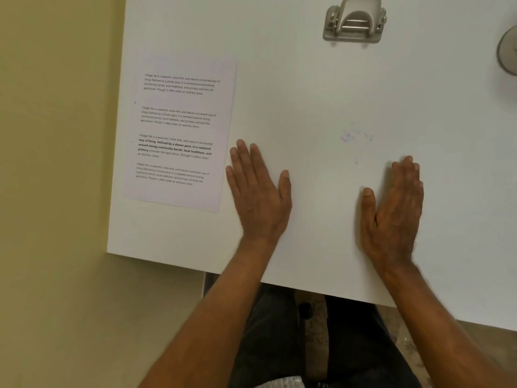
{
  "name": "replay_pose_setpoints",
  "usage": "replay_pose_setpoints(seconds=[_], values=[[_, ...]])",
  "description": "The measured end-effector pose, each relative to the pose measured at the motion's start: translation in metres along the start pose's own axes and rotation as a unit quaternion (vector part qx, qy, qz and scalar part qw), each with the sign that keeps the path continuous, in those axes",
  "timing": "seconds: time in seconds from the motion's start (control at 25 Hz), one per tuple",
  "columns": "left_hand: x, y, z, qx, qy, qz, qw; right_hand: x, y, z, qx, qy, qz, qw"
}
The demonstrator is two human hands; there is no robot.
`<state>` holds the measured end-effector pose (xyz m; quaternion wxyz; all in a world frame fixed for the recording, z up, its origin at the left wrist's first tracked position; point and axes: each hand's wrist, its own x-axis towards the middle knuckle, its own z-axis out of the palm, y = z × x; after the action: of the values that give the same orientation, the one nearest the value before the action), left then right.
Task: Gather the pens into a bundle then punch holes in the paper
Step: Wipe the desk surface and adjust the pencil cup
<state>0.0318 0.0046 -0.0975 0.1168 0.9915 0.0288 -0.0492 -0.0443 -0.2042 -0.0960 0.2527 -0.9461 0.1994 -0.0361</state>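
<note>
A printed sheet of paper [179,133] with several paragraphs of text lies flat at the left of the white table [321,93]. A grey metal hole punch [354,22] stands at the far edge, top centre. My left hand [258,191] rests palm down on the table just right of the paper, its little finger near the sheet's edge. My right hand [393,208] rests palm down further right. Both hands hold nothing. No pens are in view.
A round grey object [507,53] is cut off at the right edge. Faint blue marks [354,135] smudge the tabletop between the hands and the punch. A yellow wall [56,163] borders the table's left side. The table's near edge runs below my wrists.
</note>
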Motion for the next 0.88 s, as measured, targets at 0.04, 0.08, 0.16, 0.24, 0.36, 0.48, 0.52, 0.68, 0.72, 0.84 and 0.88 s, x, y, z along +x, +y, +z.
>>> replay_pose_setpoints(seconds=[0.04, 0.08, 0.16, 0.24, 0.36, 0.48, 0.52, 0.68, 0.72, 0.84, 0.88], values=[[0.004, 0.004, 0.002, -0.006, -0.002, -0.001, 1.000, 0.000, 0.000, 0.000, -0.002, 0.001, 0.002, 1.000], [0.009, 0.008, 0.003, -0.012, -0.003, -0.001, 1.000, 0.000, -0.001, 0.000, -0.004, 0.002, 0.003, 1.000], [0.016, 0.022, 0.006, -0.019, 0.001, 0.017, 1.000, 0.000, -0.001, 0.001, -0.010, 0.003, 0.002, 1.000], [0.022, 0.040, 0.009, -0.026, 0.002, 0.057, 0.998, 0.000, 0.000, 0.001, -0.014, 0.002, 0.000, 1.000], [0.029, 0.076, 0.013, -0.057, -0.024, 0.139, 0.988, 0.000, 0.002, 0.003, -0.014, 0.003, 0.000, 1.000], [0.029, 0.107, 0.018, -0.084, -0.069, 0.238, 0.965, -0.001, 0.003, 0.004, -0.006, 0.005, -0.001, 1.000], [0.029, 0.112, 0.017, -0.102, -0.082, 0.263, 0.956, -0.001, 0.004, 0.004, -0.005, 0.004, -0.003, 1.000], [0.025, 0.090, 0.007, -0.120, -0.032, 0.240, 0.963, 0.000, 0.002, 0.002, -0.003, 0.003, 0.004, 1.000], [0.025, 0.075, 0.005, -0.097, -0.009, 0.198, 0.975, 0.000, 0.001, 0.002, -0.005, 0.004, 0.003, 1.000], [0.022, 0.025, 0.002, -0.006, 0.013, 0.067, 0.998, -0.001, 0.000, 0.002, -0.009, 0.003, 0.003, 1.000], [0.022, 0.016, 0.002, 0.015, 0.006, 0.047, 0.999, -0.001, 0.000, 0.002, -0.009, 0.003, 0.004, 1.000]])
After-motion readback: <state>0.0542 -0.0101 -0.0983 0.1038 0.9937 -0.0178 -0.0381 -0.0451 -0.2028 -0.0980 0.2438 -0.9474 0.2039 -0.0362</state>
